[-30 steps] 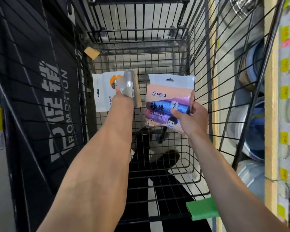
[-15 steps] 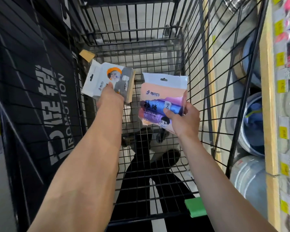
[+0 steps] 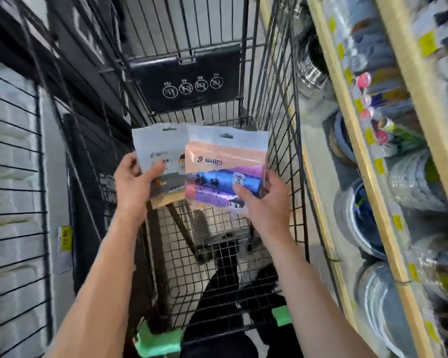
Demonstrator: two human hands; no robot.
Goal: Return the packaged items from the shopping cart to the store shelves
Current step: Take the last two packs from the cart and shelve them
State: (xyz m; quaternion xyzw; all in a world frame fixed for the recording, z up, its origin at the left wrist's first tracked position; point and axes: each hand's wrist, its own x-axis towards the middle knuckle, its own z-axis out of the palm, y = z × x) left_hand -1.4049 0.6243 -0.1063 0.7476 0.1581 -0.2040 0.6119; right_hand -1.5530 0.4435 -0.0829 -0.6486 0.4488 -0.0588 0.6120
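Note:
My left hand (image 3: 133,183) grips a white packet with grey contents (image 3: 161,156) by its lower left side. A pink packet of blue and purple rolls (image 3: 223,171) is held at its lower right corner by my right hand (image 3: 265,202). Both packets are upright, side by side above the black wire shopping cart (image 3: 277,151), and the pink one overlaps the white one's right edge. The cart's basket below my hands shows no other items.
A wooden-edged store shelf (image 3: 357,161) runs along the right with bowls and wrapped goods. On the left stands a rack of white packs (image 3: 8,177) behind wire, with a yellow price tag (image 3: 64,240). Green handle caps (image 3: 161,339) mark the cart's near end.
Both hands have risen out of the cart's basket and drawn together, so the packets now overlap. My view has tilted up toward the cart's far end.

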